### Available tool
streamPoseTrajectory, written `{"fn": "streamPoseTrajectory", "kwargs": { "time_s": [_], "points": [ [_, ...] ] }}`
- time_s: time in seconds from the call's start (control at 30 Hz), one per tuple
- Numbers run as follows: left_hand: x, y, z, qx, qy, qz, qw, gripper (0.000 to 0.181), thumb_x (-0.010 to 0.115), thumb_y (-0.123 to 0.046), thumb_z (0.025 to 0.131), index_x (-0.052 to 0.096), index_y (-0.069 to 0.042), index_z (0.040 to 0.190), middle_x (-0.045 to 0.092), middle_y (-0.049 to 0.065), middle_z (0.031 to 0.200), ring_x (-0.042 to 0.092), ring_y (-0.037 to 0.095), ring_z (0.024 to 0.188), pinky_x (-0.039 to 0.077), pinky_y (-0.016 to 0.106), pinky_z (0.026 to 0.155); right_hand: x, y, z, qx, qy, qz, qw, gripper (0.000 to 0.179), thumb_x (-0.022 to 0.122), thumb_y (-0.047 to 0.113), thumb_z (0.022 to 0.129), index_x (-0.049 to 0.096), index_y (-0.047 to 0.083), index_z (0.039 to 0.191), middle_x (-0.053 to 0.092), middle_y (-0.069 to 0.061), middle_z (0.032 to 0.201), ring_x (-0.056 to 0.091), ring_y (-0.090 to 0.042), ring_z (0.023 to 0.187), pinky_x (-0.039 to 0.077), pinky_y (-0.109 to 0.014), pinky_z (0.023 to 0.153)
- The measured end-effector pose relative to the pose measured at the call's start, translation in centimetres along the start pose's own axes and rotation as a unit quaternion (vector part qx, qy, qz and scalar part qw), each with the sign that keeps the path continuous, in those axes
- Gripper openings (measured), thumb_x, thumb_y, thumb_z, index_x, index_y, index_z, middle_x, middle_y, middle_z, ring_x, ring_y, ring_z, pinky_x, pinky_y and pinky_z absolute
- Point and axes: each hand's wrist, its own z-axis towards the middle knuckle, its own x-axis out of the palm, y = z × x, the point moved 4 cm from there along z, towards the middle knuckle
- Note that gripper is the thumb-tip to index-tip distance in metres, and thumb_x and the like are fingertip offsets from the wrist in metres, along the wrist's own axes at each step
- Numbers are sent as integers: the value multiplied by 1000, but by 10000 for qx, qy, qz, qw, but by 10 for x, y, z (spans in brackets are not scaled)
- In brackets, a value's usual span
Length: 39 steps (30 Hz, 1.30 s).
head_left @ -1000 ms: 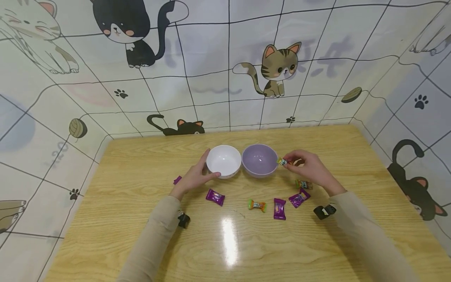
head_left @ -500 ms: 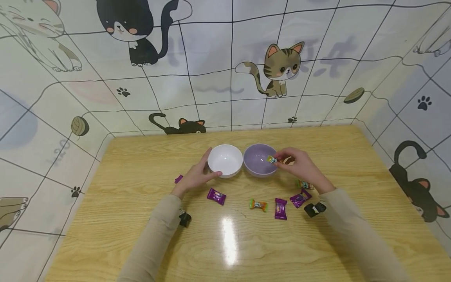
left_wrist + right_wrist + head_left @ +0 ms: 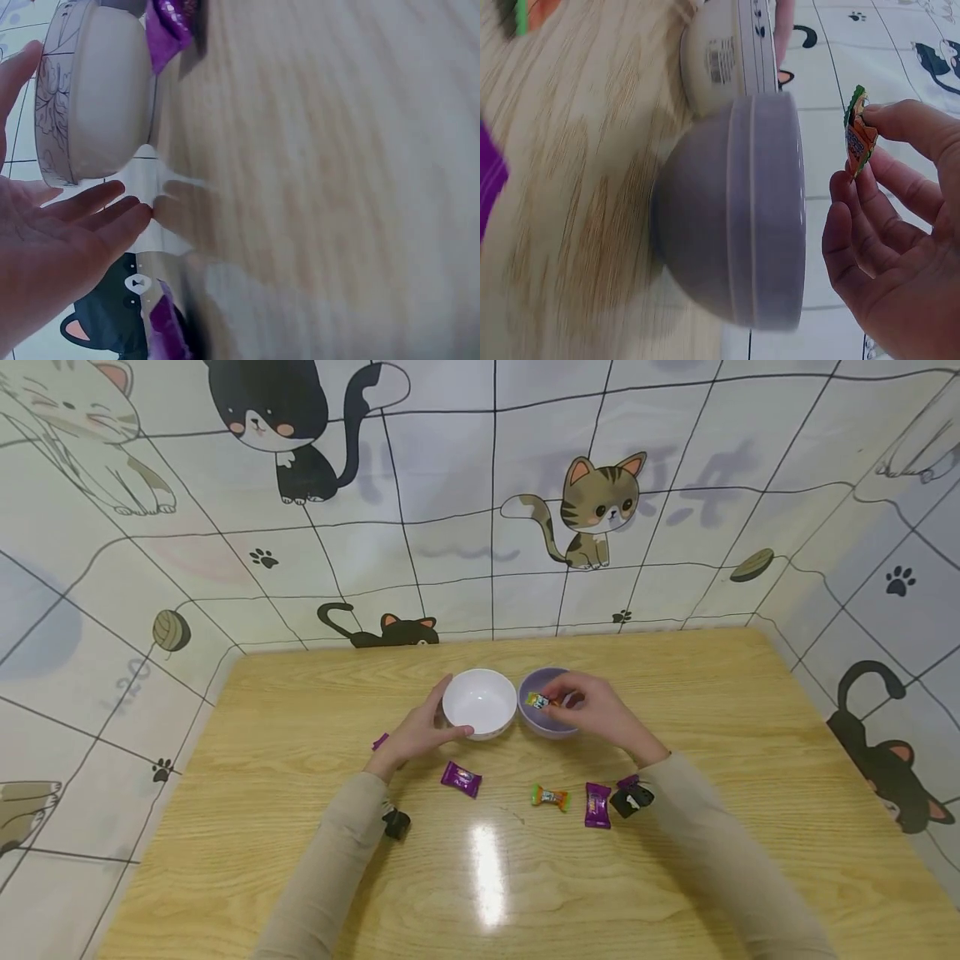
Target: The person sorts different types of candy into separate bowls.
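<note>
Hands: candy pinched above purple bowl.

Person w/ 2 bare hands, L hand & R hand. 2 long beige sleeves, L sleeve & R sleeve, same colour, plain fabric w/ a few soft creases, cuffs approx. at wrists. 1 small blk boxy unit per wrist, L unit & R unit, near cuff edge; R unit w/ whitish patch, finer detail too small to tell.
</note>
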Motion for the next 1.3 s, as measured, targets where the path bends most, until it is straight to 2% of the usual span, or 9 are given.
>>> {"fn": "streamPoseTrajectory", "kwargs": {
  "time_s": [0.23, 0.43, 0.67, 0.9, 1.1, 1.3],
  "points": [
    [2, -4, 4, 109, 47, -237, 9996, 105, 80, -25, 82, 8, -9, 156, 23, 20, 155, 34, 37, 135, 29, 45, 110, 14, 9, 10, -304, 55, 98, 9995, 17, 73, 6, 85, 69, 1, 101, 64, -7, 95, 58, -22, 85, 52, -38, 72],
    [2, -3, 3, -7, 152, -547, 9984, 104, 79, -20, 83, 6, -11, 156, 24, 21, 154, 38, 36, 133, 37, 40, 106, 26, 15, 17, -465, -90, 37, 9989, 17, 76, 4, 83, 70, 1, 99, 65, -6, 93, 60, -21, 82, 54, -37, 70],
    [2, 3, 5, 3, 244, -881, 9958, 103, 79, -19, 83, 7, -15, 156, 29, 19, 152, 34, 33, 136, 34, 42, 108, 41, 14, 28, 156, -120, 4, 9998, 19, 75, 12, 85, 70, 4, 101, 66, -3, 92, 60, -19, 85, 53, -34, 76],
    [4, 6, 5, -79, 250, -1116, 9934, 102, 79, -20, 83, 8, -19, 157, 31, 18, 151, 33, 32, 137, 35, 43, 107, 50, 13, 37, 821, -41, 285, 9962, 21, 73, 23, 88, 69, 9, 104, 65, -2, 94, 60, -18, 88, 50, -36, 83],
    [4, 9, 4, -206, 181, -1188, 9925, 101, 79, -20, 83, 10, -23, 156, 34, 16, 150, 36, 29, 135, 36, 41, 106, 58, 17, 47, 977, -24, 533, 9938, 23, 73, 24, 87, 69, 8, 104, 65, -3, 94, 60, -20, 90, 49, -36, 81],
    [3, 8, 4, -43, 242, -1244, 9919, 99, 77, -18, 85, 9, -20, 157, 35, 20, 149, 36, 31, 135, 36, 41, 106, 62, 21, 53, 927, -115, 582, 9939, 29, 73, 23, 87, 68, 2, 107, 64, -5, 94, 59, -22, 90, 48, -36, 79]
  ]
}}
